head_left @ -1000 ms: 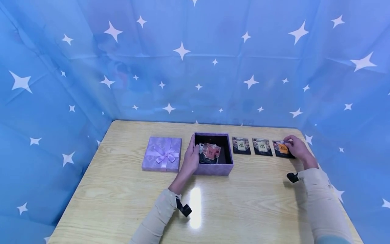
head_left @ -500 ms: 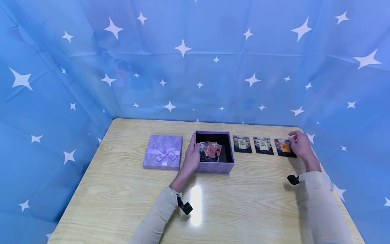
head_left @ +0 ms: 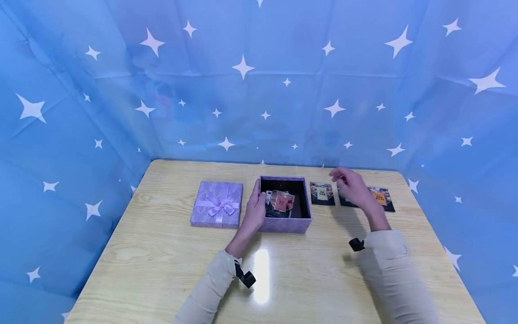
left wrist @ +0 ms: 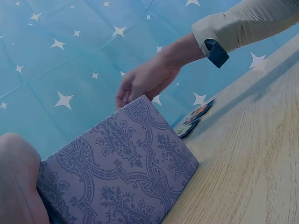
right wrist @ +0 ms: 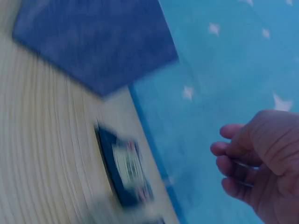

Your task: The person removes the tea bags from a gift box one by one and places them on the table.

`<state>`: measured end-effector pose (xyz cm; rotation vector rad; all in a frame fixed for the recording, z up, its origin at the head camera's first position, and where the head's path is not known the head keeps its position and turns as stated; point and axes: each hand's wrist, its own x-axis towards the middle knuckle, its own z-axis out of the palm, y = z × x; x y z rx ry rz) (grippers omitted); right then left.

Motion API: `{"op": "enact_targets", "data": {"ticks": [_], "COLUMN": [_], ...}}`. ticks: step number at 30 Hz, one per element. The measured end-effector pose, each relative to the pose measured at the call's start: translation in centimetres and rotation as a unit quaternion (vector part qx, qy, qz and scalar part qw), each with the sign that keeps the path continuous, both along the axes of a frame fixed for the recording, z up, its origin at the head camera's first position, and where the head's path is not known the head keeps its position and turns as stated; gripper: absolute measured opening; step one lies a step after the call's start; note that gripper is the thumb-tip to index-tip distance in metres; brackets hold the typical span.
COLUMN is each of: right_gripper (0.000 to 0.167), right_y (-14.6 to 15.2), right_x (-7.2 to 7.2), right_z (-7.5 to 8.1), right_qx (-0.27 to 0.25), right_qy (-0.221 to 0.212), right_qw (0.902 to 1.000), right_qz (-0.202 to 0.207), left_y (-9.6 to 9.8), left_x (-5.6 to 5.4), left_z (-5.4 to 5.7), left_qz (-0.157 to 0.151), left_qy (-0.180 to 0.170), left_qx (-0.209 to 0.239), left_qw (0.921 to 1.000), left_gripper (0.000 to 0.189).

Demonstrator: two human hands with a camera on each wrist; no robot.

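My left hand [head_left: 252,212] holds the left side of a purple gift box [head_left: 284,226], its fingers along the outer wall and its thumb at the rim. Inside the box lie several flat dark packets, the top one a packet with a red label [head_left: 282,202]. My right hand [head_left: 356,189] hovers over the row of packets, its fingers loosely curled with nothing between them. On the table right of the box lie a packet with a pale label [head_left: 322,194], a second one mostly hidden under the right hand, and a packet with an orange label [head_left: 382,199].
The purple box lid [head_left: 218,204] with a ribbon bow lies on the table left of the box. A wooden table [head_left: 307,270] carries everything. Behind it hangs a blue curtain [head_left: 283,103] with white stars.
My right hand has let go of the orange-labelled packet at the right end of the row and moved left, over the middle packet. The left hand stays at the box.
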<state>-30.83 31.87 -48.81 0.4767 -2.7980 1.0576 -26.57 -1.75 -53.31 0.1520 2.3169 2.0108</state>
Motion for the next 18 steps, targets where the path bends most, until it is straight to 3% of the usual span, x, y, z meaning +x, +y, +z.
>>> {"op": "enact_targets", "data": {"ticks": [12, 15, 18], "right_gripper": [0.02, 0.021, 0.025], "right_y": [-10.0, -11.8, -13.5], "right_x": [0.5, 0.8, 1.1], "right_z": [0.7, 0.9, 0.9], "right_qx": [-0.06, -0.051, 0.005], "right_qy": [0.071, 0.046, 0.002], "right_qw": [0.9926, 0.9918, 0.9899], "right_qz": [0.078, 0.108, 0.142], "left_y": [-0.1, 0.0, 0.0], "left_x": [0.3, 0.2, 0.2], "left_z": [-0.1, 0.0, -0.1], "left_qz": [0.003, 0.007, 0.012], "left_qy": [-0.004, -0.003, -0.002], "left_qx": [-0.006, -0.004, -0.001], "left_qw": [1.0, 1.0, 0.9999], "left_gripper": [0.059, 0.059, 0.059]}}
